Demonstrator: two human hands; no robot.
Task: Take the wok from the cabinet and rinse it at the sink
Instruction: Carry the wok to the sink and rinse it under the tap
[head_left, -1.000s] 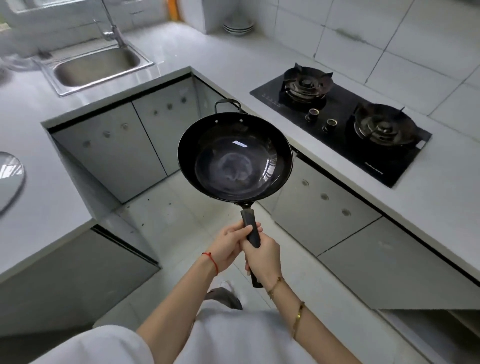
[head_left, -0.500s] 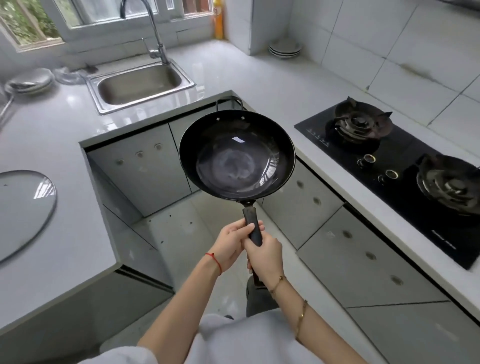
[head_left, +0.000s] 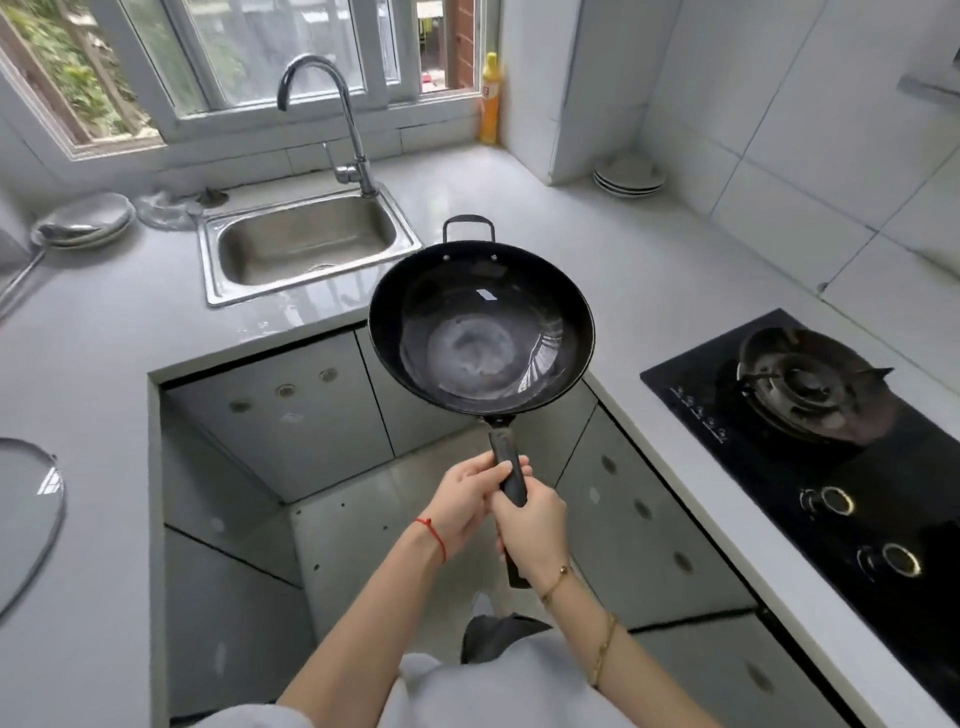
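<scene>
A black wok (head_left: 480, 332) with a pale worn patch in its bottom hangs level in mid-air over the counter corner, in front of me. Its long dark handle runs back toward me. My right hand (head_left: 532, 527) grips the handle from the right. My left hand (head_left: 465, 496) wraps around it from the left, just ahead of the right one. The steel sink (head_left: 306, 244) sits in the counter up and left of the wok, with a curved tap (head_left: 337, 114) behind it. No water runs from the tap.
A black gas hob (head_left: 810, 426) lies in the counter at right. Stacked white plates (head_left: 628, 174) and a yellow bottle (head_left: 489, 98) stand at the back. A glass lid (head_left: 28, 514) rests on the left counter, a steel ladle and plate (head_left: 78, 223) left of the sink. Grey cabinet doors (head_left: 291, 410) below are closed.
The view has swung up and left, bringing the sink, tap and window into sight. The wok, held by both hands, now sits closer to the sink.
</scene>
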